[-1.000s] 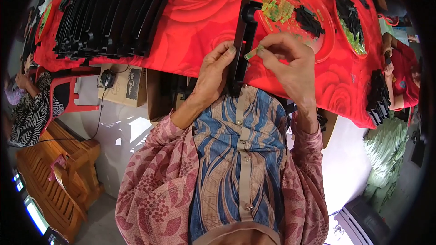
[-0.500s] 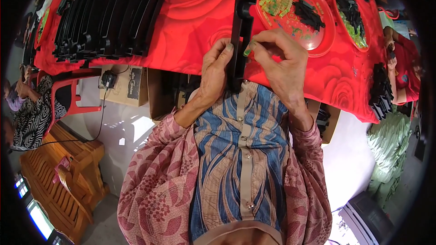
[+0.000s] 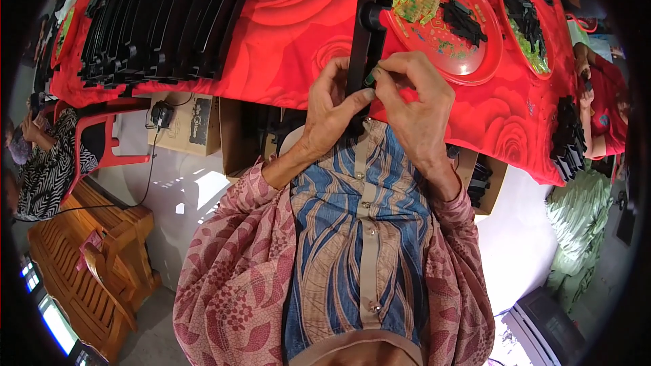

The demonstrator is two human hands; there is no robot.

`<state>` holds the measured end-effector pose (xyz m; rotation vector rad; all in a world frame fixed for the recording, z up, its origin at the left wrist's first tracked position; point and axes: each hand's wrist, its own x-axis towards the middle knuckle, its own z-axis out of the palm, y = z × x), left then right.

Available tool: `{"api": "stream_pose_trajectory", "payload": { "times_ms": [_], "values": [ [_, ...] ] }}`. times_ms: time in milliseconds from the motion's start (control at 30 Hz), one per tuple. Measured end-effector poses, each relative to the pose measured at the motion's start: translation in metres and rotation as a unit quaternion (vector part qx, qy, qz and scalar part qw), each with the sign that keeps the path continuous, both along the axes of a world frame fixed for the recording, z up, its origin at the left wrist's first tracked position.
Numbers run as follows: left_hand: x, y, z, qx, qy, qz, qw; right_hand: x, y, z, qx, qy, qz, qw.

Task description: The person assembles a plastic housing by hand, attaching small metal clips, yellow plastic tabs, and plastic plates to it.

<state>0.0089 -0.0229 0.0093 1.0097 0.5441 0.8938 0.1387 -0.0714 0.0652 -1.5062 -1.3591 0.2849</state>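
A long black plastic channel piece stands nearly upright before me, its lower end near my shirt front. My left hand is closed round its lower half, the thumb lying across it. Between the thumb and forefinger of my right hand is a small green piece, held against the channel's right side. The fingers hide most of that piece. Beyond my right hand, a red round tray carries yellow-green clear pieces and a heap of small black parts.
Many similar black channel pieces lie stacked at the table's left on a red rose-patterned cloth. Another tray of black parts is at the right. Cardboard boxes stand under the table edge. Other people sit at both sides.
My left thumb has come down across the channel. The right hand has brought the green piece against the channel, which leans slightly more to the right.
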Motion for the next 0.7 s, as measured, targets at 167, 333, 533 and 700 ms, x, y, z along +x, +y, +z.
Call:
{"api": "stream_pose_trajectory", "payload": {
  "times_ms": [167,333,533,700],
  "values": [
    [0.001,-0.003,0.0,-0.001,0.061,0.01,0.998,-0.004,-0.002,-0.004,0.015,-0.02,-0.006,1.0],
    [0.004,-0.008,-0.006,0.012,0.047,0.047,0.998,-0.009,-0.004,-0.003,0.022,-0.038,-0.01,0.999],
    [0.007,-0.009,-0.012,0.088,0.094,0.081,0.988,-0.01,-0.005,-0.012,0.024,-0.09,-0.014,0.996],
    [0.006,-0.008,-0.017,0.128,0.129,0.079,0.98,-0.007,-0.006,-0.01,-0.007,-0.129,-0.02,0.991]
  ]
}}
